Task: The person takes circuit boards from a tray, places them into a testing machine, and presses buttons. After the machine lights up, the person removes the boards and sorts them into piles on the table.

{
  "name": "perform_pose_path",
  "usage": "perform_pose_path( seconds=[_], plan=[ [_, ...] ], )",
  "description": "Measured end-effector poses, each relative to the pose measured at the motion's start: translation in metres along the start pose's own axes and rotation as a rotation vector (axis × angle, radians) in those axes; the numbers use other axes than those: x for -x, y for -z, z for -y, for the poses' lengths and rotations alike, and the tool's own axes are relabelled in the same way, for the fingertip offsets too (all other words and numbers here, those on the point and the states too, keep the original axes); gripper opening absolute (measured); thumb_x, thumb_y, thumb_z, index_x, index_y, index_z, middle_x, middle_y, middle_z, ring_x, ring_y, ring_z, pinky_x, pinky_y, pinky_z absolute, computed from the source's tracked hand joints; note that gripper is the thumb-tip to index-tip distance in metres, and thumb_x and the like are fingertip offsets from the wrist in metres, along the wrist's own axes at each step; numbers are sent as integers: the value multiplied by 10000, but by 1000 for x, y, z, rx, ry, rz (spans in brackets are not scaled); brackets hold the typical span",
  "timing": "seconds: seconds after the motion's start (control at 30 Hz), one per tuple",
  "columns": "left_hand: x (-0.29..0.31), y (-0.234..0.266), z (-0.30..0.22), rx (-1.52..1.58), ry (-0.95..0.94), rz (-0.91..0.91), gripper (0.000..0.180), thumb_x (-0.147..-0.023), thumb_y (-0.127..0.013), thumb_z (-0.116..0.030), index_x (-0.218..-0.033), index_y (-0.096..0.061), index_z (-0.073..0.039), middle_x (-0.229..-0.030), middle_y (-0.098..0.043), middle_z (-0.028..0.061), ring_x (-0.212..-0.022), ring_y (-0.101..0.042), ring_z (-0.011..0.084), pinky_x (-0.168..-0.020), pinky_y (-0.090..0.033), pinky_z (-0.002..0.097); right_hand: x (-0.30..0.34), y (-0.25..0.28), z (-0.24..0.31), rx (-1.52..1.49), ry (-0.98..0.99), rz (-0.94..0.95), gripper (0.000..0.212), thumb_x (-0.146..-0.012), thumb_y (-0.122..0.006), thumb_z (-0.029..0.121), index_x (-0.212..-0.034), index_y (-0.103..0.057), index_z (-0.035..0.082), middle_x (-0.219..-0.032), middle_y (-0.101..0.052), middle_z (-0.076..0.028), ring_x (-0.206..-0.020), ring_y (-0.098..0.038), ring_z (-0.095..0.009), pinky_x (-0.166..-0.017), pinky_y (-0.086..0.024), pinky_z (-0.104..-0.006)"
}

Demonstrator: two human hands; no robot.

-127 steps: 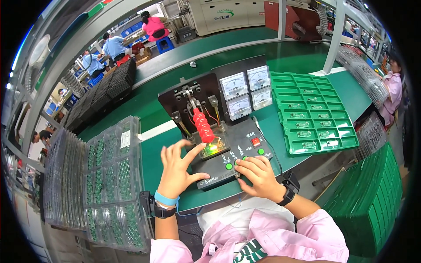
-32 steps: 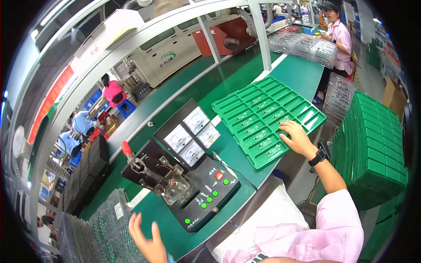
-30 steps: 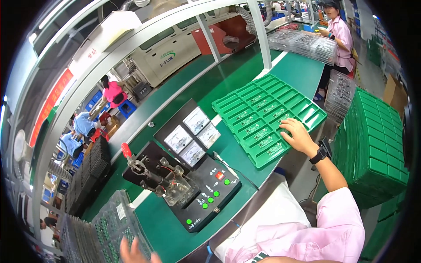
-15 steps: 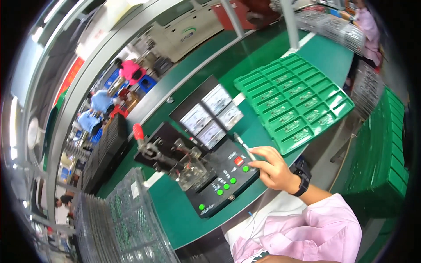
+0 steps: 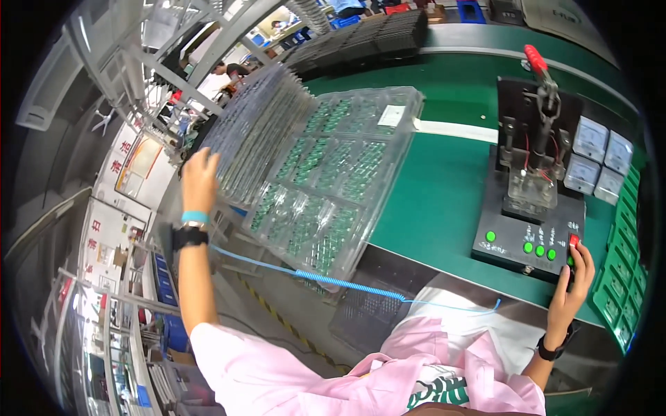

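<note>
Head view: left hand (image 5: 200, 184) beside clear trays (image 5: 260, 132), grip unclear; right hand (image 5: 571, 295), thumb wide of fingers, at black box (image 5: 494, 216).

At your left: clear rectangular plastic tray (image 5: 390, 173), small green boards (image 5: 361, 166) inside. At your right: black boxy fixture (image 5: 531, 208) on green flat tabletop (image 5: 430, 208); right of it, green compartmented tray (image 5: 610, 270).

Test fixture (image 5: 534, 204): black, upright; toggle clamp (image 5: 549, 104) with red handle (image 5: 535, 59) raised; clear block below it; green buttons (image 5: 528, 247) toward near edge. Left of fixture, well apart: clear tray (image 5: 399, 141) bearing many green circuit boards (image 5: 313, 161). Farther left of fixture: stack of clear plastic trays (image 5: 255, 125), layered edges showing.
</note>
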State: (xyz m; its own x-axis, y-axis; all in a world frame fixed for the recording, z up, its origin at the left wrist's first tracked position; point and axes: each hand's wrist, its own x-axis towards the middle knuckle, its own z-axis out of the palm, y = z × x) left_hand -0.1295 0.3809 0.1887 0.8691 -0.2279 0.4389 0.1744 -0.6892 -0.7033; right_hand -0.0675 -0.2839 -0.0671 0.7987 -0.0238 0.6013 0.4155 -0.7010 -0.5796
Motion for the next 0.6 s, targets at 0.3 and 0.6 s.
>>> perform_pose_path(
  seconds=[0.3, 0.6],
  plan=[
    [97, -120, -9, 20, -114, 745, 622, -630, -806, -172, -1194, -547, -127, -1133, -576, 66, -1117, -566, 256, -864, -459, 412, 4, 4, -4, 30, -19, 11, 327, -953, -470, 45, -1260, -564, -16, -1340, -513, -163, -1244, -481, -304, -1065, -345, -390],
    [71, -143, -42, -27, -455, 844, 1022, -546, -893, -345, -1416, -405, -125, -1234, -570, 46, -1162, -558, 222, -938, -432, 430, 6, 5, -11, 133, -16, 9, 339, -968, -451, 56, -1286, -543, -18, -1362, -498, -167, -1267, -469, -304, -1082, -331, -393]
  ],
)
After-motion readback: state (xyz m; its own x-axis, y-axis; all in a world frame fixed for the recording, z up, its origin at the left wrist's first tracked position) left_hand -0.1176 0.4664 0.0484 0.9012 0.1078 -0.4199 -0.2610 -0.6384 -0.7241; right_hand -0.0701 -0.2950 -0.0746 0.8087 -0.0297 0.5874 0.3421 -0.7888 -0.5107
